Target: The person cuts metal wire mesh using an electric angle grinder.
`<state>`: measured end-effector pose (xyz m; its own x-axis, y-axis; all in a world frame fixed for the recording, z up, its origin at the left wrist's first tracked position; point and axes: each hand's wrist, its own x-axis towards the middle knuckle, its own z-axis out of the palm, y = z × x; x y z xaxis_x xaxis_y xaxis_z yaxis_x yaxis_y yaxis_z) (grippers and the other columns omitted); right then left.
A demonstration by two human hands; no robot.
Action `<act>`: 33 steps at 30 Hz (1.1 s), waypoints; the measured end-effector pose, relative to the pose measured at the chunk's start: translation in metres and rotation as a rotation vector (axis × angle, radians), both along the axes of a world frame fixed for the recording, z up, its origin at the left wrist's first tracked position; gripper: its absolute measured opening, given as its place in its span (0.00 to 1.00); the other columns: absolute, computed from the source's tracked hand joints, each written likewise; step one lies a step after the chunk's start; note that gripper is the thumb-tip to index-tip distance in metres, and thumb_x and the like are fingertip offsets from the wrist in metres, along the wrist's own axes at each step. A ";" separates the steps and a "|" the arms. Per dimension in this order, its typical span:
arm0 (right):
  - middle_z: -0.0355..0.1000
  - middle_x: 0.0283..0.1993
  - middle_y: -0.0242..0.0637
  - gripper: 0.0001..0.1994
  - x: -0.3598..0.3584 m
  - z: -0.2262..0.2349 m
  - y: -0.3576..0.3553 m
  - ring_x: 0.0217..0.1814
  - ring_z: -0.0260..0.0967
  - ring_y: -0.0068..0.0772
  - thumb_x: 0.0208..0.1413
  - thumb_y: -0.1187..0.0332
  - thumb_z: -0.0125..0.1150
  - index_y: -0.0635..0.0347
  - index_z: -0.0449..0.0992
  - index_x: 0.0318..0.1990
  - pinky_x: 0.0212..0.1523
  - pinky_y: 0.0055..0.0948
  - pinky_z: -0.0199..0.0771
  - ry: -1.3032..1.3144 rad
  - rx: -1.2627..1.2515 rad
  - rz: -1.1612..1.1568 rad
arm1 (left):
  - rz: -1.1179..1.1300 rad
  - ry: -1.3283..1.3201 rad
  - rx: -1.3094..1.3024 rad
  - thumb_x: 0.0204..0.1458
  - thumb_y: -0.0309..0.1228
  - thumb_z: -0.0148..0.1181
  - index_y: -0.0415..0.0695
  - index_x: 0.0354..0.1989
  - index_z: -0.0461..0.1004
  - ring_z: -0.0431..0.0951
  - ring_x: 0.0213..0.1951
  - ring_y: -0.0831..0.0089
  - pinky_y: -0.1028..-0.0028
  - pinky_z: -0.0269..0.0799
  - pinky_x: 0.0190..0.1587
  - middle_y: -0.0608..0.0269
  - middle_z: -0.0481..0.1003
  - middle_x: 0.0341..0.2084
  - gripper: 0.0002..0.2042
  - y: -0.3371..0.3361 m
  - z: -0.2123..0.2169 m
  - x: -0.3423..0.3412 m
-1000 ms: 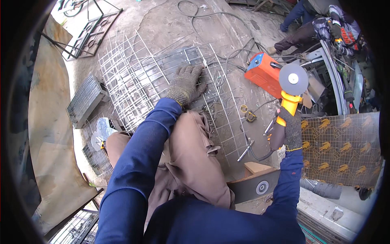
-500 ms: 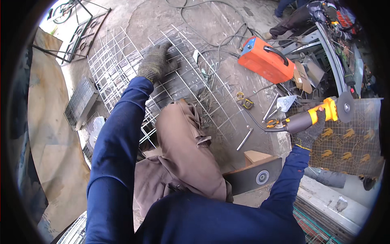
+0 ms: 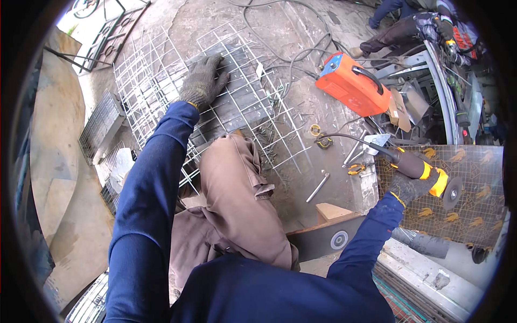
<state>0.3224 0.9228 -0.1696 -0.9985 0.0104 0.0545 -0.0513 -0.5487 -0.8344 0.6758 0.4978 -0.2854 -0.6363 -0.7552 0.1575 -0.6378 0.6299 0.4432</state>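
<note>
Left of the wire mesh a grate is set, behind the mesh to the left a barred frame is placed, to the mesh's right a machine and a tape measure are laid out, and farther right of the mesh an angle grinder is held.

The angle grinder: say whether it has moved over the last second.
Yes: the angle grinder has swung from beside the orange machine, down and rightward in the picture, and its disc now shows against the patterned sheet.
</note>
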 end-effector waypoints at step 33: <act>0.77 0.53 0.43 0.33 0.158 -0.055 0.024 0.51 0.77 0.38 0.50 0.63 0.76 0.64 0.68 0.62 0.54 0.37 0.76 0.410 1.462 0.906 | -0.177 -0.216 -0.108 0.54 0.68 0.56 0.41 0.76 0.52 0.50 0.77 0.49 0.54 0.41 0.78 0.46 0.52 0.76 0.51 0.049 -0.004 -0.003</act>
<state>0.4809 0.9470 -0.2248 -0.5835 -0.7686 -0.2622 -0.4946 0.5924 -0.6359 0.6727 0.5469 -0.2890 -0.7843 -0.6155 0.0776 -0.5860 0.7761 0.2332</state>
